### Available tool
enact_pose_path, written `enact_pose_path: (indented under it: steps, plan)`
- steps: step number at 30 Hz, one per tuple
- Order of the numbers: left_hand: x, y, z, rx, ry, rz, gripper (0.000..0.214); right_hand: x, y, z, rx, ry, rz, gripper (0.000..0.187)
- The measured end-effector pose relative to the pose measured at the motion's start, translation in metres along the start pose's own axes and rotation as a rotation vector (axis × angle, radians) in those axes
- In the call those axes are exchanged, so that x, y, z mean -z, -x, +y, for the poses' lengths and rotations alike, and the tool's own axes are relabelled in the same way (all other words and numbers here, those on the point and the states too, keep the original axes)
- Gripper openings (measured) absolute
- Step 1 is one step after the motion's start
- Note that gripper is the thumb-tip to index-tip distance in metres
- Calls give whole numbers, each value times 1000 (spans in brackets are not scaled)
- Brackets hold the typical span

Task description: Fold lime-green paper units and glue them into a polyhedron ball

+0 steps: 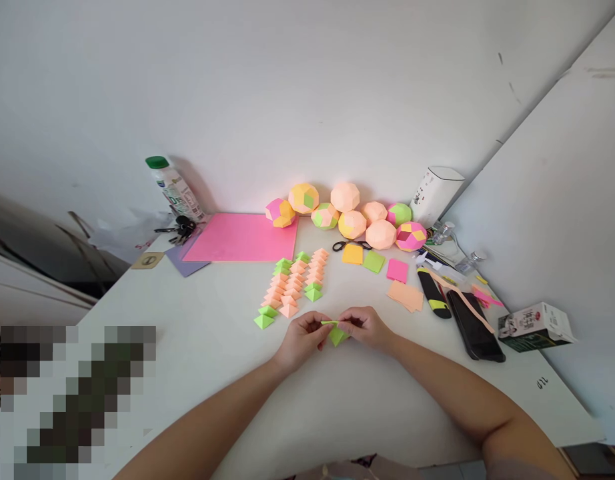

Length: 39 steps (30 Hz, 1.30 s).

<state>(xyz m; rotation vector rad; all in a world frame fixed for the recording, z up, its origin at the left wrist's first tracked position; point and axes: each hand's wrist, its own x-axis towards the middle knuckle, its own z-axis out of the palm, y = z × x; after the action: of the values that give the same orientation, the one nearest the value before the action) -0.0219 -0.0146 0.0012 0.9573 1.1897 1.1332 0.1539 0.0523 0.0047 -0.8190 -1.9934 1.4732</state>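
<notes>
Bare forearms [207,417] reach inward to the green paper [338,336], pinched between thumb and fingers by both left hand [303,338] and right hand [368,328]. Its top edge runs left to right; one corner points back toward the camera. Beneath it spreads a white table [207,353]; beyond, a pale wall [247,93]. Folded paper rows [293,286] lie just beyond it, leftward; paper balls [352,225] farther; a black phone [472,327] rightward.

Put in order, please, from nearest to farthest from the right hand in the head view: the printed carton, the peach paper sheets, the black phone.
1. Peach paper sheets: beyond the right hand, slightly to its right.
2. Black phone: farther right.
3. Printed carton: farthest right of the three.
</notes>
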Motion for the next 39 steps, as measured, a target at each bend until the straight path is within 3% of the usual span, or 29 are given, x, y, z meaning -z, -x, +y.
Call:
enact_pose_path:
  steps: [16,27,33,39]
  plan:
    - [-1,3,5,-13,-41,-20,25,0,-1,-2,47,112,3,27]
    - [-2,4,4,-20,94,68,15,1,0,3,-14,37,8,26]
    - [1,2,2,-32,172,100,20,2,-1,3,-38,12,14,29]
    - [-2,4,2,-86,-70,-10,19,1,-1,3,-3,70,-21,26]
